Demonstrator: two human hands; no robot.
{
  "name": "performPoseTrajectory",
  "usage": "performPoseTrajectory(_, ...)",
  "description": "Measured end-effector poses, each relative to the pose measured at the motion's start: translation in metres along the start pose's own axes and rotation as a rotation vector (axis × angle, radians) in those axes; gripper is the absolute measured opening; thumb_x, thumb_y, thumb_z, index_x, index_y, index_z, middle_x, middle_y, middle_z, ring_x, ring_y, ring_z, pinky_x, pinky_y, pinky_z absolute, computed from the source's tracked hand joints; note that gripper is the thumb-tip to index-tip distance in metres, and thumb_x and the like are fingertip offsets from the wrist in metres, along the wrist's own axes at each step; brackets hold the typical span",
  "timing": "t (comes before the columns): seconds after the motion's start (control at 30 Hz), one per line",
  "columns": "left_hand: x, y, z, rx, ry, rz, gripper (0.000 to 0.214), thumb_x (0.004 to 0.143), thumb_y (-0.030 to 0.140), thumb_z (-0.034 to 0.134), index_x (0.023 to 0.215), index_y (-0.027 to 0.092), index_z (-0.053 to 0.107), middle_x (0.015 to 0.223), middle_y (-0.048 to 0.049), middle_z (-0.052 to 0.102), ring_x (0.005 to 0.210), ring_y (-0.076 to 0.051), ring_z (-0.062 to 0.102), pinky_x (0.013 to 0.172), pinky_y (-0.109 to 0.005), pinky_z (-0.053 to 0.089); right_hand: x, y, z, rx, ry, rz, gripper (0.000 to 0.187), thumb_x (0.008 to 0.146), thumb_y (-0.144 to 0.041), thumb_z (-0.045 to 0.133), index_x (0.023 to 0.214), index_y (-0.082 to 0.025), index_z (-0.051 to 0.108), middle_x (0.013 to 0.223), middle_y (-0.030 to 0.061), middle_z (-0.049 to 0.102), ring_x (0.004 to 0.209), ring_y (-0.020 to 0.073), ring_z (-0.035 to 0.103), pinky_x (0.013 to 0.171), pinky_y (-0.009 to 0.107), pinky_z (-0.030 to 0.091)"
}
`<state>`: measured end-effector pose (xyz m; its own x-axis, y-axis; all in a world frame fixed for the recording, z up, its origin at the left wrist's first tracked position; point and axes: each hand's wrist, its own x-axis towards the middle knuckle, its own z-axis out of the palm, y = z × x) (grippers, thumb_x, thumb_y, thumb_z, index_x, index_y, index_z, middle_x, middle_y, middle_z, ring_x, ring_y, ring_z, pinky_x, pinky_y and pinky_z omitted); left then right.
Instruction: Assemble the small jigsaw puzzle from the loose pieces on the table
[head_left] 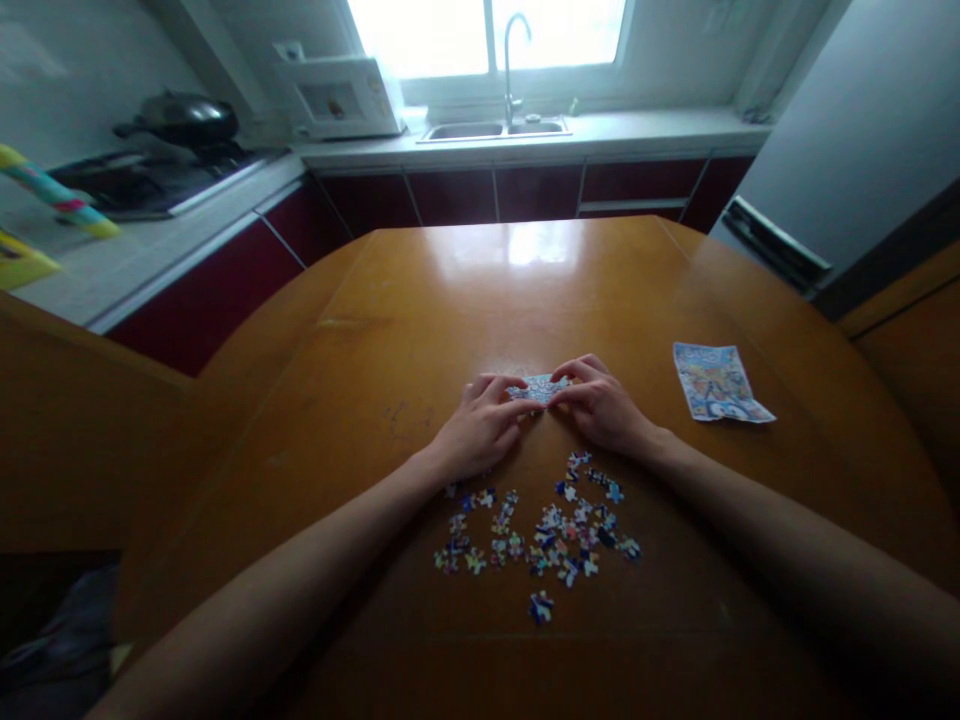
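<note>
Your forearms [300, 560] flank the loose puzzle pieces [574, 532] and angle inward. Just beyond those pieces, your left hand [484, 425] and right hand [602, 405] grip opposite ends of the joined puzzle section [538, 389], fingers bent, thumbs on the side nearer the pieces. The leaflet [716, 383] lies beyond and right of the pieces.

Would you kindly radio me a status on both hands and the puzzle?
Left hand and right hand at opposite ends of the puzzle section, fingers on it. Loose pieces scattered nearer the person. Nothing visibly blocking; printed sheet off right.
</note>
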<state>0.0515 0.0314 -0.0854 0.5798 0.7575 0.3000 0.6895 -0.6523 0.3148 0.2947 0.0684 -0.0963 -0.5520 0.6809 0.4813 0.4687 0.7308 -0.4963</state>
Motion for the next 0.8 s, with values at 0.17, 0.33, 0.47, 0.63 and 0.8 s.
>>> performPoseTrajectory(0.17,0.0017,0.0014,-0.0020,-0.036,-0.003,-0.011,0.043,0.089,0.010,0.058,0.124,0.034,0.065,0.131,-0.0058,0.055,0.122,-0.028,0.043,0.108,-0.056,0.040,0.0014,0.0000,-0.0001,0.038,0.099,0.063,0.033,0.082,0.001,0.055,0.092,-0.023,0.075,0.097,0.0073,0.068,0.098,0.0246,0.055,0.086,0.042,0.051)
performPoseTrajectory(0.33,0.0040,0.0011,-0.0033,-0.166,0.078,-0.057,0.038,0.087,0.005,0.053,0.115,0.026,0.065,0.122,-0.0052,0.060,0.116,-0.024,0.048,0.106,-0.050,0.043,0.0014,0.0009,-0.0003,0.057,0.110,0.093,0.035,0.079,0.003,0.052,0.089,-0.023,0.075,0.091,0.0068,0.066,0.095,0.0242,0.055,0.085,0.042,0.051)
performPoseTrajectory(0.47,0.0037,-0.0014,-0.0014,-0.168,0.071,-0.065,0.039,0.087,0.005,0.055,0.116,0.028,0.067,0.122,-0.0049,0.059,0.117,-0.024,0.047,0.107,-0.050,0.043,0.0010,0.0015,0.0003,0.060,0.056,0.038,0.029,0.085,-0.004,0.057,0.085,-0.026,0.077,0.095,0.0066,0.066,0.096,0.0239,0.055,0.085,0.042,0.051)
performPoseTrajectory(0.63,0.0025,-0.0024,-0.0009,-0.121,0.039,-0.030,0.042,0.086,0.006,0.058,0.116,0.033,0.069,0.127,-0.0042,0.058,0.121,-0.026,0.045,0.109,-0.055,0.040,0.0012,0.0013,0.0005,0.058,0.023,0.025,0.025,0.086,-0.009,0.060,0.082,-0.028,0.077,0.098,0.0059,0.067,0.099,0.0247,0.054,0.087,0.044,0.050)
performPoseTrajectory(0.8,0.0033,-0.0010,-0.0026,-0.174,0.061,-0.050,0.042,0.088,0.007,0.053,0.121,0.030,0.066,0.124,-0.0046,0.059,0.119,-0.024,0.047,0.108,-0.051,0.042,0.0020,0.0044,0.0000,0.087,0.177,0.122,0.031,0.085,-0.002,0.051,0.084,-0.023,0.074,0.090,0.0066,0.066,0.093,0.0234,0.056,0.084,0.042,0.049)
